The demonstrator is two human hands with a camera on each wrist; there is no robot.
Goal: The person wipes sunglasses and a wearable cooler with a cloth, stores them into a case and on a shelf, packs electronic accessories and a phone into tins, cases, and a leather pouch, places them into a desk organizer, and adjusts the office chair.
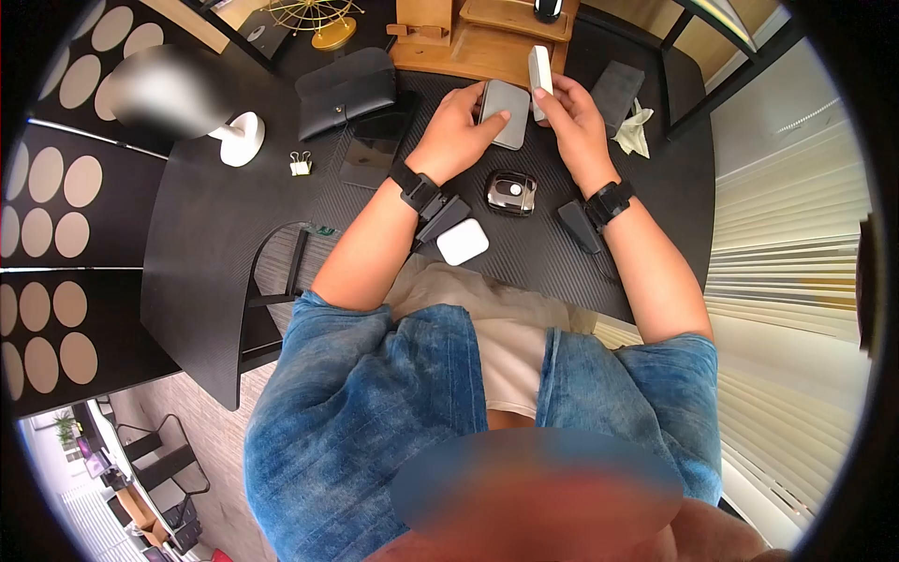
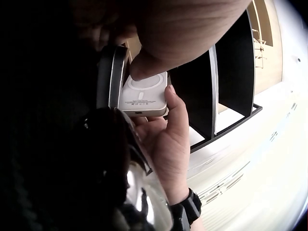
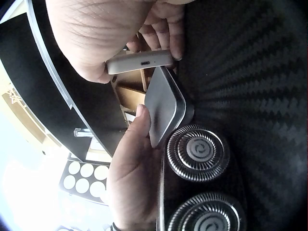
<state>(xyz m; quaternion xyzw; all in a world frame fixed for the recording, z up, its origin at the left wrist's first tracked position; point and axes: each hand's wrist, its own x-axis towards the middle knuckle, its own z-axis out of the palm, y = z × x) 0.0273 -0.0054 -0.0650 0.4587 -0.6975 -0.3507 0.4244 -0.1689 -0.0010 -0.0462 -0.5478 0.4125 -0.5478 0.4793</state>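
Observation:
My left hand (image 1: 453, 136) holds a flat grey case (image 1: 507, 105) with rounded corners, its thumb across the top face. My right hand (image 1: 579, 122) pinches a white power bank (image 1: 540, 80) by its sides, tipped on edge just right of the case. In the left wrist view a ring mark and small print show on the power bank (image 2: 149, 98); the right wrist view shows a port in its end. Between my forearms lies an electric shaver (image 1: 511, 193), whose round metal heads (image 3: 198, 151) loom close in the right wrist view.
A white rounded box (image 1: 464, 242) lies near the table's front edge. Farther left are a binder clip (image 1: 301, 164), a black pouch (image 1: 347, 92), a dark glossy tablet (image 1: 373, 150) and a white lamp (image 1: 242, 140). A wooden organizer (image 1: 478, 51) stands behind; a dark box (image 1: 618, 94) and tissue (image 1: 634, 129) sit right.

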